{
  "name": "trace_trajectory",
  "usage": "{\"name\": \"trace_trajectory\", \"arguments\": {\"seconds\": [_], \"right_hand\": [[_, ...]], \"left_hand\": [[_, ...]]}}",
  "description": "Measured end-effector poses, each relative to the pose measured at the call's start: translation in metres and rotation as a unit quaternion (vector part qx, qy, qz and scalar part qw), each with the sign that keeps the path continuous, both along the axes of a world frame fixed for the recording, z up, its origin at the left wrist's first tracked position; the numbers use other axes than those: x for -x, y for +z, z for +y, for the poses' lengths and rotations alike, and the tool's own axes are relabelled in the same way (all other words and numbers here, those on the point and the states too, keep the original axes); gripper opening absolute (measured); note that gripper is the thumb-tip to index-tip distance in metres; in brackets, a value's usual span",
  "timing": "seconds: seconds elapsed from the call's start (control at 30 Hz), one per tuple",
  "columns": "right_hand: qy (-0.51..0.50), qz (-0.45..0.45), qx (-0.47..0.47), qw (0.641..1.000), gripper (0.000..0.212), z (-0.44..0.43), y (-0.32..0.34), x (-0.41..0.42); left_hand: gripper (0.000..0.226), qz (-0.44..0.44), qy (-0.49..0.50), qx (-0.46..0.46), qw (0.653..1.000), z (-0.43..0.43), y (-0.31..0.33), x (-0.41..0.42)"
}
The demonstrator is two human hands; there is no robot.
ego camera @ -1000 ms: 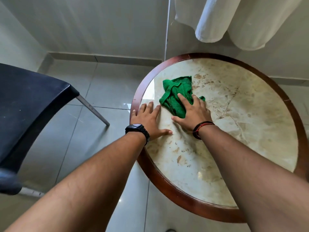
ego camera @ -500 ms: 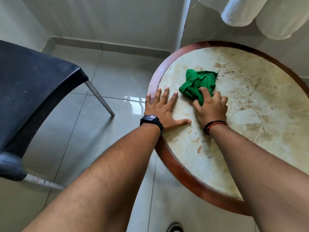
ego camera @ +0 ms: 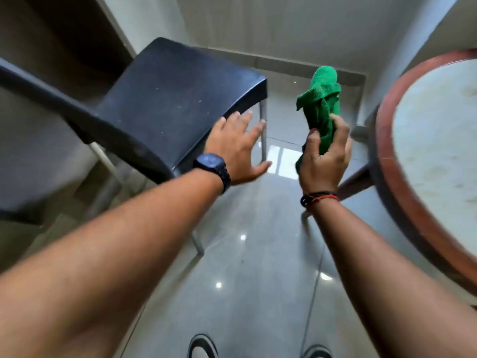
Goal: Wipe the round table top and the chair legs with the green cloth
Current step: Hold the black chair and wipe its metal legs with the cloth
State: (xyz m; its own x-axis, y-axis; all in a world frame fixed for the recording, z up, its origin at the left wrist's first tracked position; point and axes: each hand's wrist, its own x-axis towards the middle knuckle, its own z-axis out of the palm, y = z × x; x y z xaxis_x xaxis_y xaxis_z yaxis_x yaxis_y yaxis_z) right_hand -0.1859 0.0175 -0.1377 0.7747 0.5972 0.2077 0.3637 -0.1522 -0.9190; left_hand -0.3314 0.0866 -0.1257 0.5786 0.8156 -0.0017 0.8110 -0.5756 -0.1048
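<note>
Green cloth (ego camera: 320, 107) gripped in right hand (ego camera: 324, 164) fingers, left hand (ego camera: 237, 151) fingers spread at black chair (ego camera: 167, 99) seat edge

Dim daylight, floor (ego camera: 258, 293) glare, motion blur.

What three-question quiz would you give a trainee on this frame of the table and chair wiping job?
1. True or false: the green cloth lies flat on the round table top.
2. Which hand grips the cloth? A. left hand B. right hand C. both
3. Fill in: the open left hand reaches toward the seat edge of the black ____.

Key
1. False. The cloth is held up in the air, clear of the table.
2. B. The right hand is closed around the cloth; the left hand is open and holds nothing.
3. chair.
</note>
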Motion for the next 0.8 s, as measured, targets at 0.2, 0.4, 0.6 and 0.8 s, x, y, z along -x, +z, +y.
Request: {"name": "trace_trajectory", "arguments": {"seconds": [0.2,0.4,0.6,0.8], "right_hand": [[0.107,0.175,0.053,0.977,0.044,-0.029,-0.113,0.126],[0.207,0.31,0.096,0.923,0.036,-0.036,-0.181,0.209],[0.289,0.279,0.077,0.913,0.046,-0.035,-0.218,0.259],[0.265,0.27,0.07,0.923,0.05,-0.016,-0.225,0.27]], "left_hand": [[0.081,0.206,0.165,0.034,0.964,0.021,-0.01,0.07],[0.044,0.49,-0.004,-0.039,0.871,0.004,-0.01,0.076],[0.044,0.564,-0.121,-0.074,0.814,0.002,-0.021,0.09],[0.042,0.561,-0.101,-0.057,0.82,0.005,-0.025,0.099]]}}
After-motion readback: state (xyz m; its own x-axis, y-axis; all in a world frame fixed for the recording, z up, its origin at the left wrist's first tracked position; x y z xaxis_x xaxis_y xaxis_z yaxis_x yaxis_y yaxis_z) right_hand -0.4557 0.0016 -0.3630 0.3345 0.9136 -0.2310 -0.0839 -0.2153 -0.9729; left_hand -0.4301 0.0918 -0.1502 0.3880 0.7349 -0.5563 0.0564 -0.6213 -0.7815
